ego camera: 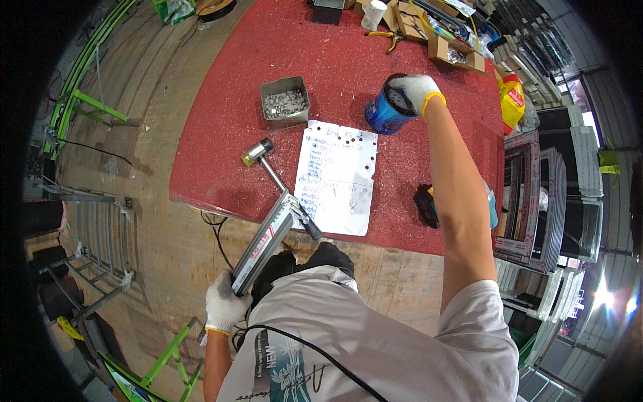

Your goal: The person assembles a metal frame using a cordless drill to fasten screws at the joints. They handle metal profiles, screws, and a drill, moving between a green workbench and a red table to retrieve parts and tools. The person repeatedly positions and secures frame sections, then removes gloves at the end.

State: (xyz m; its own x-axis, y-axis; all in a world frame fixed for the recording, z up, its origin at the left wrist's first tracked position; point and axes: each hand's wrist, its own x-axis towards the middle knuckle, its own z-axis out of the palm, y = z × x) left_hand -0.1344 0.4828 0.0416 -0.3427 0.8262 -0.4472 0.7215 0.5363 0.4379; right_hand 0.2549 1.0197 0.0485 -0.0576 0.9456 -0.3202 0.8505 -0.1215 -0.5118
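My left hand (226, 304), in a white knit glove with a yellow cuff, grips the lower end of a metal profile (263, 243). The profile's far end rests at the table's near edge, by a double-faced mallet (274, 173). My right hand (414, 93), gloved alike, reaches into the mouth of a blue bucket (387, 118); its fingertips are hidden inside, so its grip cannot be told. A grey square tub (285, 100) of small metal pieces stands to the left. Between tub and bucket, nearer me, lies a handwritten paper sheet (339, 176) with several holes.
Yellow-handled pliers (391, 39), a white cup (373, 15) and open cardboard boxes (452, 53) lie at the far side of the red table (226, 100). A cordless power tool (427, 206) is partly under my right forearm. Green metal frames and stacked window frames (527, 201) stand around.
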